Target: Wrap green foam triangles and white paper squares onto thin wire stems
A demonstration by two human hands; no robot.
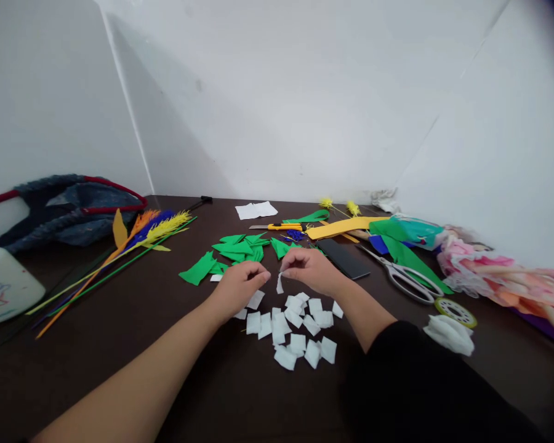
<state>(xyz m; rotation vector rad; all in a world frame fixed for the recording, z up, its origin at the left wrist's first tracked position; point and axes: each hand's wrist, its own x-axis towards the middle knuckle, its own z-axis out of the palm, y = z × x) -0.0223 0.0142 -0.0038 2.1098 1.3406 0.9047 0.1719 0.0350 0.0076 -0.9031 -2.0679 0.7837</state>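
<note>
If I put the dial's centre where I am working, one white jar (pixel 9 286), cut off by the frame, stands at nine o'clock on the counter (pixel 96 344). Between nine and ten lies one dark blue bag (pixel 83 215) with red edging, and nearer me a bundle of stalks (pixel 115 253), three of them showing tufts: orange, blue and yellow. Toward ten are the green pieces (pixel 240 248), cut by the look of them; they overlap, so I cannot count them surely. My left hand (pixel 242 284) has thumb and forefinger brought close together; whether they grip anything I cannot tell. One white sheet (pixel 256 210) lies just before twelve. At the centre, one white twist (pixel 279 283) hangs from my right hand (pixel 309 271), its thumb and forefinger pinched on it. One yellow cutter (pixel 281 227) is at twelve. Toward six, about twenty white squares (pixel 298 343) lie loose, some overlapping. I judge the cutting done and the twisting barely begun: I see no other twisted piece, so most squares look left to do. One black slab (pixel 343 258) sits between two and three, one pair of scissors (pixel 401 271) at three, and one roll of tape (pixel 467 317) just past it.
</note>
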